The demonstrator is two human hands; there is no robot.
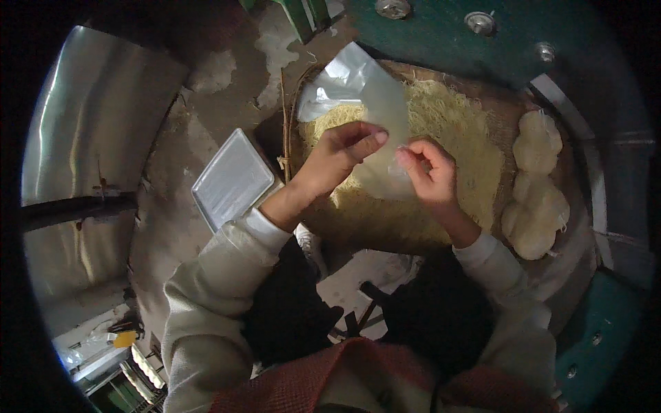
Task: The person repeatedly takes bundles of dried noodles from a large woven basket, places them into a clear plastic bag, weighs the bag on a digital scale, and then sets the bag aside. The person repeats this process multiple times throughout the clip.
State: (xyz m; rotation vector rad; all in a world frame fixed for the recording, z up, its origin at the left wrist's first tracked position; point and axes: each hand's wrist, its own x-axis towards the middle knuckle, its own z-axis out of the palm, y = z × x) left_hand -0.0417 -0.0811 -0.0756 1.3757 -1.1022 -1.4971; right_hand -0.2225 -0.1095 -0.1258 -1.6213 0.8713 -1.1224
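A clear plastic bag point(384, 98) hangs over a broad bed of thin pale-yellow noodles point(449, 134) in a wide, shallow basket. My right hand point(433, 168) pinches a bunched bit of the plastic between thumb and fingertips. Just to its left, my left hand point(343, 149) has its thumb close to its bent fingers, in front of the bag. Whether plastic sits between those fingertips cannot be made out. Through the film, some noodles look cloudy.
A square metal tray-like plate point(235, 178) stands left of the basket rim point(289, 124). Round, pale bundles point(537, 206), apparently in clear plastic, lie along the right. A green surface with metal knobs point(480, 23) is at the back; green chair legs point(299, 18) stand beside it.
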